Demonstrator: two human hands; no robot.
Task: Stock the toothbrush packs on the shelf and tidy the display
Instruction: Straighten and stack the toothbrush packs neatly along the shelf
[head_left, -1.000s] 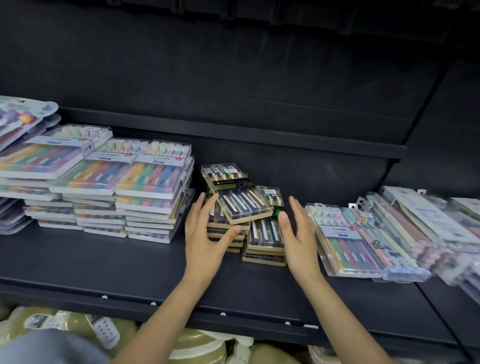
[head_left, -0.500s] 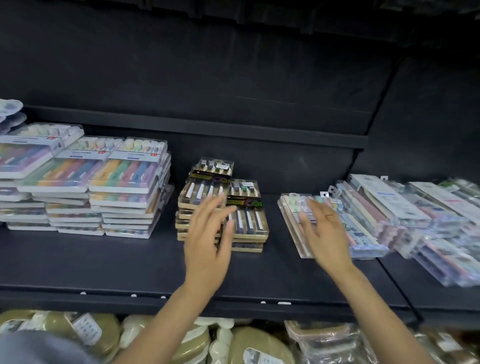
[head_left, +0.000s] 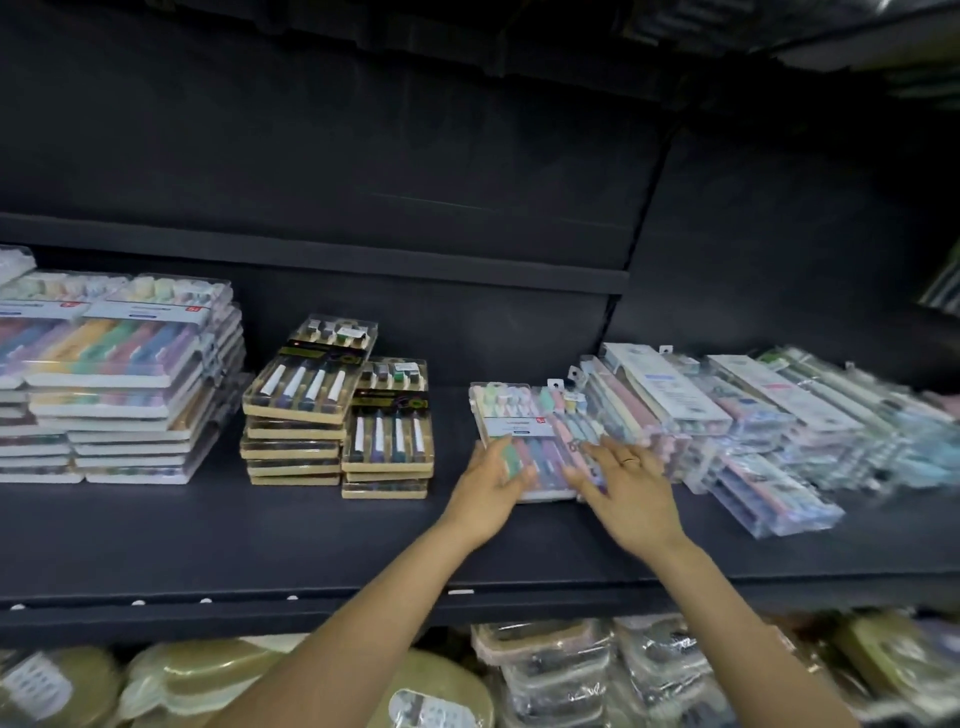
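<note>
Reaching with both hands to the pastel toothbrush pack (head_left: 524, 441) lying flat on the dark shelf (head_left: 260, 540), right of the two stacks of gold-edged packs (head_left: 337, 415). Left hand (head_left: 488, 493) at the pack's near left corner, fingers loosely extended, thumb along the left edge; not clearly pinching. Right hand (head_left: 628, 493) palm down, fingers spread flat over the pack's right half and the slumped row of clear packs (head_left: 753, 415) just beside it. Motion blur on the right; actual contact hard to confirm.

Handling, as judged: light, stiff plastic shell, smooth and likely slippery, apt to slide over neighbours. Best taken by the two long edges, thumb on one side and fingers on the other, or squared up by pushing flat against the edges. Leaning row at right looks ready to slip further if nudged. Tall stacks of colourful packs (head_left: 119, 374) far left, well apart.
</note>
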